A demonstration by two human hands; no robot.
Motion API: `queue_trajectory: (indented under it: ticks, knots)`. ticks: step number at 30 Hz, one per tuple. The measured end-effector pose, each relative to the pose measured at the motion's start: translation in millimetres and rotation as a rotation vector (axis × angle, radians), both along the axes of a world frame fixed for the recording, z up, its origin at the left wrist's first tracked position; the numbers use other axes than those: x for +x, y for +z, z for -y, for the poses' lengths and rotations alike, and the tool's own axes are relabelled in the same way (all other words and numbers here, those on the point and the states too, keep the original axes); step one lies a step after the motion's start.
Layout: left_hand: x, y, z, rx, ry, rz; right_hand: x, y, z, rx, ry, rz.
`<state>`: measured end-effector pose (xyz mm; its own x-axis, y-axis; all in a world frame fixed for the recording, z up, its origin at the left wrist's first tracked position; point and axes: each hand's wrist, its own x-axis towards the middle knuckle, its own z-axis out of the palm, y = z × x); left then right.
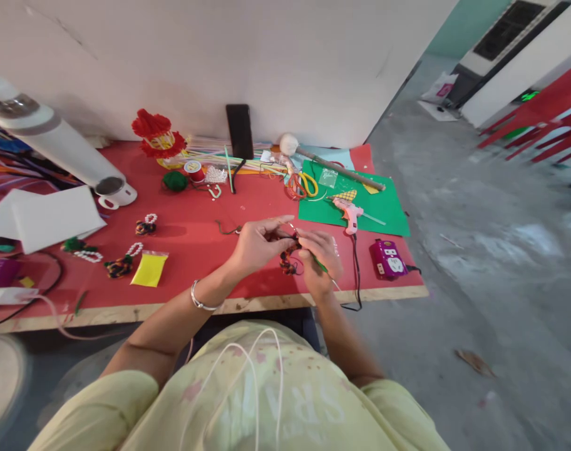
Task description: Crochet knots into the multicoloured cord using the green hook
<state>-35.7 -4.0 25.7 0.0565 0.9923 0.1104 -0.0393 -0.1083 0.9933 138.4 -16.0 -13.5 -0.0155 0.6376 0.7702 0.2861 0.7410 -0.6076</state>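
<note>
Above the front part of the red-covered table, my left hand (260, 241) pinches a small piece of dark, orange-flecked yarn work (289, 258). My right hand (320, 257) is closed around a slim crochet hook (322, 267) with a green handle. The hook's shiny upper end shows between the two hands, close to the yarn. Both hands nearly meet there, and the fingers hide part of the work. A loose dark strand (226, 230) lies on the table left of my left hand.
A pink glue gun (352, 216) rests on a green sheet (384, 216), with scissors (308, 185) beside it. The purple power socket (389, 259) stands at the right edge. Leftward lie a yellow packet (149, 269), beaded yarn pieces (119, 267) and a white tumbler (55, 138). A phone (240, 131) leans on the wall.
</note>
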Motion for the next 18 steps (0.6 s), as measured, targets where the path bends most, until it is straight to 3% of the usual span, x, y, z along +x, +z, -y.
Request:
queue_trajectory:
  ticks: [3, 5, 9, 11, 14, 18]
  knots:
    - [-0.5, 1.5, 0.6, -0.044, -0.044, 0.114, -12.4, -6.8, 3.9, 0.032, -0.07, -0.09]
    - [-3.6, 3.9, 1.1, -0.074, -0.068, 0.168, -18.5, -9.1, 2.9, -0.066, -0.025, -0.211]
    - [-14.4, 10.4, 0.0, -0.116, -0.152, 0.196, -17.9, -12.6, -12.9, -0.366, 0.264, -0.524]
    - [-20.1, 13.6, -1.7, -0.111, -0.186, 0.157, -10.0, -13.1, -26.5, -0.451, 0.441, -0.578]
    - [-26.6, 17.6, -4.9, -0.116, -0.192, 0.08, 8.5, -7.2, -48.9, -0.46, 0.611, -0.459]
    - [-29.5, 21.1, -7.8, -0.127, -0.202, 0.006, 33.5, 15.3, -71.1, -0.447, 0.738, -0.171]
